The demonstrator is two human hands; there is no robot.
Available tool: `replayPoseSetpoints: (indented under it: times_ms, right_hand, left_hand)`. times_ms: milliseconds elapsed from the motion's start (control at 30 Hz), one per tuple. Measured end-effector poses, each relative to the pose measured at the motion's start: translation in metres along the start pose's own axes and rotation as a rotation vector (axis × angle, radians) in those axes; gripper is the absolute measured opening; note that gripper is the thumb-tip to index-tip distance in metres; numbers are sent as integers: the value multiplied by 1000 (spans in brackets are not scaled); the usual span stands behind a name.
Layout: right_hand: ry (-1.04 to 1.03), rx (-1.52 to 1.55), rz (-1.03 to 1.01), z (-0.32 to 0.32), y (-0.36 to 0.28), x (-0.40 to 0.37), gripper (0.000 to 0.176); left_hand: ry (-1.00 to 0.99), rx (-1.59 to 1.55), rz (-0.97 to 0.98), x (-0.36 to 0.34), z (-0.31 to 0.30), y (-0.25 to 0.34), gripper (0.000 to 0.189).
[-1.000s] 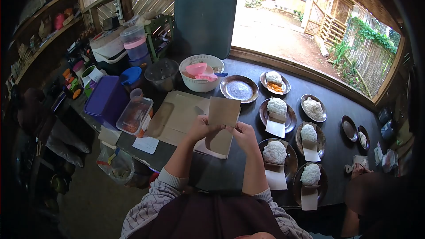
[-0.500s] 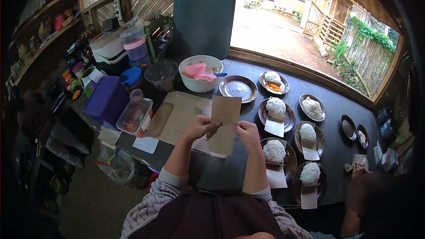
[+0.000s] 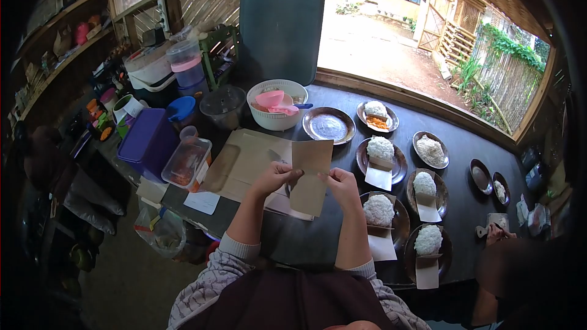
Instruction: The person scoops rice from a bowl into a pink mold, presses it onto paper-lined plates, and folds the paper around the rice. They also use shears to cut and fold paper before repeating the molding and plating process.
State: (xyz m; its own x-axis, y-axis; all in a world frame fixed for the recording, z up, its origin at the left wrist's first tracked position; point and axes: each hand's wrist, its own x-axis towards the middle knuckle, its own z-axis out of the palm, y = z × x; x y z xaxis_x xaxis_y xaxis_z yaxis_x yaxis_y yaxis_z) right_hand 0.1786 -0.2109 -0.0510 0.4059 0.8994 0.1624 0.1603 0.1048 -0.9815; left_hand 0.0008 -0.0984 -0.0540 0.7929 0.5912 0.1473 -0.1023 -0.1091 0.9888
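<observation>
A brown paper sheet [image 3: 311,180], creased across its middle, is held up over the table. My left hand [image 3: 276,178] pinches its left edge near the crease, and my right hand [image 3: 340,184] pinches the right edge. Behind the sheet lie larger brown sheets [image 3: 247,162], partly covered by my left hand. To the right of my hands, several brown plates hold white rice mounds [image 3: 379,210] with folded paper pieces [image 3: 383,244] beside them. Beyond the sheet is an empty brown plate [image 3: 329,125].
A white basket [image 3: 277,121] with pink scoops stands at the back. Left of it are a purple container [image 3: 147,142] and a clear tub [image 3: 187,164] of orange food. At the far right, another person's hand [image 3: 498,235] is at a small board [image 3: 496,220].
The held sheet has tipped slightly, and its upper part sits a little lower. Both hands keep their pinch on it, nearly in place.
</observation>
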Motion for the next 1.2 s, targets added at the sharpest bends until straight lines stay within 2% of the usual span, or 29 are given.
replayPoseSetpoints:
  times_ms: [33,100,133,167,200,233,267,333,367,467,533,567,667,733,767,833,900,967,1000,1067,1200]
  right_hand:
    - [0,20,-7,2,-1,0,21]
    - [44,87,-29,6,3,2,20]
    - [88,155,-52,8,3,3,20]
    - [89,154,-51,8,3,3,20]
    - [174,89,-48,9,-1,1,19]
    - [258,24,-46,10,-3,1,19]
    - [258,24,-47,14,-2,1,19]
    - [326,-53,-234,24,-1,0,15]
    - [328,-55,-232,28,-2,-1,15]
    - [248,-175,-297,34,-15,-9,15]
    - [125,-258,-394,35,-22,-12,20]
    - [65,-281,-401,32,-17,-12,28]
    - [50,-381,-523,29,-15,-12,35]
    - [55,-391,-483,23,-15,-11,38]
    - [59,-400,-444,20,-15,-10,42]
    - [62,-398,-439,13,-15,-8,46]
    - [64,-394,-434,11,-14,-5,50]
    - [-30,-205,-471,11,-14,-3,53]
    - [-31,-205,-470,11,-18,-5,53]
    - [-147,-144,-239,13,-29,-12,51]
    - [-147,-220,-317,10,-24,-10,46]
  left_hand:
    - [0,-1,1,1,2,0,22]
    - [243,115,-36,4,12,-1,21]
    - [242,115,-35,7,15,-2,21]
    - [419,312,76,9,20,-4,23]
    - [595,509,187,10,23,-5,25]
    - [525,485,128,10,25,-6,26]
    - [525,485,129,9,29,-7,26]
    - [305,64,157,5,45,4,26]
    - [222,-9,228,5,50,2,26]
    - [159,-5,195,4,47,-1,27]
    - [164,-18,204,3,43,5,26]
    - [185,-49,157,4,40,5,25]
    - [226,-122,118,6,31,-2,21]
    - [222,-255,-52,6,23,-6,22]
    - [222,-255,-52,7,21,-8,22]
    - [278,-467,39,9,17,-9,20]
    - [300,-502,54,11,14,-8,20]
    - [327,-525,31,11,12,-6,21]
    - [328,-525,31,10,13,-5,21]
    - [278,-477,6,9,16,-2,21]
    - [229,-491,-22,10,17,-9,20]
